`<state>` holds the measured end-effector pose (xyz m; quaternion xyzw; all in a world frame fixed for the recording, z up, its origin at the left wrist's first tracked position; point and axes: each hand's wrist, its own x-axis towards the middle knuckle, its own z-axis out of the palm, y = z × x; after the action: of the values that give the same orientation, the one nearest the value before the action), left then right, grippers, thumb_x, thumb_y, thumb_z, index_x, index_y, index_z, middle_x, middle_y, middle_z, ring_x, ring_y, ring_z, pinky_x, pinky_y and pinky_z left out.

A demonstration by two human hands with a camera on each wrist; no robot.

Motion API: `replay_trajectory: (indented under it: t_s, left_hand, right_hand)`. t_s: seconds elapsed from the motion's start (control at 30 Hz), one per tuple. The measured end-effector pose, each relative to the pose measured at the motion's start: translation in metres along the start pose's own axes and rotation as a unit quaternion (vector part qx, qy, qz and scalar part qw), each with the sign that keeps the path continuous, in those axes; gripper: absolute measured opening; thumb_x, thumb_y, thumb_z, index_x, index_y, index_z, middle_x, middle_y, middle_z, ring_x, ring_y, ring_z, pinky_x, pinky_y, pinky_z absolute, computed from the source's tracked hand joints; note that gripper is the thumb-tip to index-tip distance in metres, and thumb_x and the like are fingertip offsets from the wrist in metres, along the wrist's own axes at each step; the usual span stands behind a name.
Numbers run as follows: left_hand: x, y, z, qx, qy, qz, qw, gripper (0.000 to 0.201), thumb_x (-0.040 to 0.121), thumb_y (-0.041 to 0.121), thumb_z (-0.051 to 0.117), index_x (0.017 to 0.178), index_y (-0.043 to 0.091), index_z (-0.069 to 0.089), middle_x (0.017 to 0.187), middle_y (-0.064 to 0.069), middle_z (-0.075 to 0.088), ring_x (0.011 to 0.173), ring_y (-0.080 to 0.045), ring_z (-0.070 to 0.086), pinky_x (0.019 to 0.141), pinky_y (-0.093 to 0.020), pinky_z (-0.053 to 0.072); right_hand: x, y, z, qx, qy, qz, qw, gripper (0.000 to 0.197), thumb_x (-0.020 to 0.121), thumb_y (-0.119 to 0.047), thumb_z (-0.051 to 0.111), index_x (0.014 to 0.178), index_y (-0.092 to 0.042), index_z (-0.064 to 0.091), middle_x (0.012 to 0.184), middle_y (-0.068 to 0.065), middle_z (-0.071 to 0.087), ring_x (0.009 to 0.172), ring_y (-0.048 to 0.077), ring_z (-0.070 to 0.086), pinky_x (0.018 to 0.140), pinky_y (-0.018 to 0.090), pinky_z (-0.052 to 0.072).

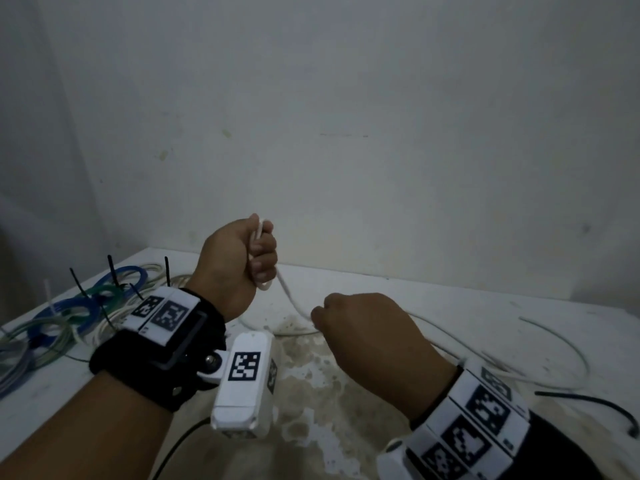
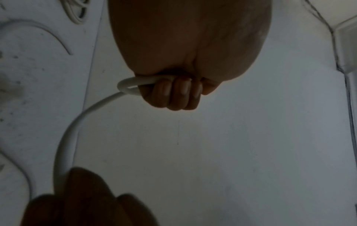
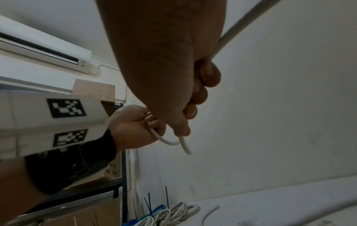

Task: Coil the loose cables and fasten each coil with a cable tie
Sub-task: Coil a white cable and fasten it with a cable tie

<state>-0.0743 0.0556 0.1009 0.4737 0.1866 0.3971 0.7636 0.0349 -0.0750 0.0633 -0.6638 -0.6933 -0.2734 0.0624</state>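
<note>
Your left hand (image 1: 239, 261) is raised above the white table (image 1: 433, 306), fist clenched around the white cable (image 1: 289, 296); a small loop of it is poking out below your curled fingers (image 2: 177, 91), and in the left wrist view that loop is bending back on itself just beside the little-finger side of the fist. From there the cable is sagging in a short arc down to your right hand (image 1: 367, 327), which is hanging lower and nearer to you, fingers closed around the cable so that the strand is passing through the fist. Beyond your right hand the rest of the white cable is lying loose on the table, sweeping out to the right in one wide curve and returning toward the middle. In the right wrist view the cable is entering that fist from the upper right and leaving at the thumb side toward your left hand. A black cable (image 1: 595, 407) is lying on the table at the right edge, apart from the white one. At the far left of the table, finished coils (image 1: 72, 317) in blue, green and white are lying heaped together, with black cable ties (image 1: 112, 271) sticking up from them. The table surface between your wrists is looking stained and blotchy.
</note>
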Motion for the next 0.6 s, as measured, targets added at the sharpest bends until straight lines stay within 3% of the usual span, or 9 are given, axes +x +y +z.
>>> replay_trajectory:
  t_s: [0.1, 0.2, 0.33, 0.4, 0.47, 0.53, 0.6]
  left_hand:
    - [-0.002, -0.009, 0.007, 0.016, -0.005, 0.002, 1.000, 0.027, 0.103, 0.025, 0.032, 0.081, 0.014, 0.043, 0.052, 0.005, 0.033, 0.041, -0.009, 0.031, 0.042, -0.020, 0.029]
    - [-0.009, -0.017, 0.015, 0.150, 0.001, 0.014, 0.989, 0.026, 0.104, 0.026, 0.032, 0.085, 0.013, 0.043, 0.058, 0.000, 0.039, 0.046, -0.012, 0.041, 0.044, -0.021, 0.041]
    - [-0.021, -0.023, 0.018, 0.351, -0.041, 0.026, 0.935, 0.033, 0.103, 0.022, 0.035, 0.077, 0.006, 0.048, 0.056, -0.005, 0.051, 0.036, -0.007, 0.047, 0.038, -0.013, 0.036]
    - [-0.025, -0.024, 0.019, 0.410, -0.075, 0.015, 0.909, 0.036, 0.101, 0.018, 0.036, 0.071, 0.005, 0.050, 0.054, -0.007, 0.055, 0.037, -0.007, 0.048, 0.040, -0.014, 0.035]
    - [-0.026, -0.025, 0.019, 0.436, -0.095, -0.008, 0.895, 0.035, 0.098, 0.019, 0.037, 0.070, 0.005, 0.051, 0.054, -0.006, 0.057, 0.041, -0.009, 0.051, 0.043, -0.017, 0.034]
    - [-0.027, -0.025, 0.019, 0.418, -0.109, -0.024, 0.902, 0.030, 0.094, 0.020, 0.041, 0.067, 0.009, 0.048, 0.049, -0.003, 0.051, 0.044, -0.014, 0.052, 0.046, -0.021, 0.031]
    - [-0.026, -0.028, 0.019, 0.376, -0.110, -0.020, 0.920, 0.033, 0.092, 0.015, 0.040, 0.059, 0.013, 0.043, 0.045, -0.002, 0.042, 0.047, -0.019, 0.048, 0.049, -0.024, 0.032]
  right_hand:
    - [-0.003, -0.006, -0.006, 0.000, -0.028, -0.032, 0.999, 0.017, 0.055, -0.005, 0.073, 0.056, -0.018, 0.062, 0.056, -0.003, 0.017, 0.045, 0.008, -0.004, 0.047, 0.018, -0.004]
    - [-0.002, -0.006, -0.018, 0.001, -0.019, -0.054, 0.998, 0.011, 0.064, -0.009, 0.074, 0.065, -0.018, 0.067, 0.056, -0.002, 0.028, 0.041, 0.008, 0.008, 0.045, 0.018, -0.001]
    - [0.006, 0.001, -0.036, 0.033, 0.035, -0.049, 0.998, 0.030, 0.044, -0.012, 0.089, 0.062, -0.022, 0.067, 0.049, -0.003, 0.050, 0.032, 0.012, 0.031, 0.050, 0.014, -0.005]
    - [0.011, 0.007, -0.040, 0.018, 0.020, -0.033, 0.999, 0.028, 0.051, -0.011, 0.087, 0.065, -0.025, 0.068, 0.051, -0.005, 0.044, 0.038, 0.010, 0.027, 0.046, 0.016, -0.003]
    - [0.015, 0.017, -0.041, 0.009, 0.018, -0.020, 1.000, 0.018, 0.065, -0.013, 0.081, 0.069, -0.024, 0.068, 0.057, -0.005, 0.038, 0.040, 0.012, 0.033, 0.041, 0.019, 0.006]
    - [0.018, 0.026, -0.046, 0.036, 0.008, -0.019, 0.999, 0.003, 0.080, -0.022, 0.071, 0.078, -0.021, 0.069, 0.066, -0.002, 0.049, 0.050, 0.018, 0.048, 0.041, 0.024, 0.025]
    - [0.020, 0.033, -0.049, 0.095, -0.006, -0.006, 0.995, 0.020, 0.092, -0.032, 0.055, 0.092, -0.019, 0.070, 0.080, 0.001, 0.057, 0.069, 0.019, 0.056, 0.055, 0.030, 0.039]
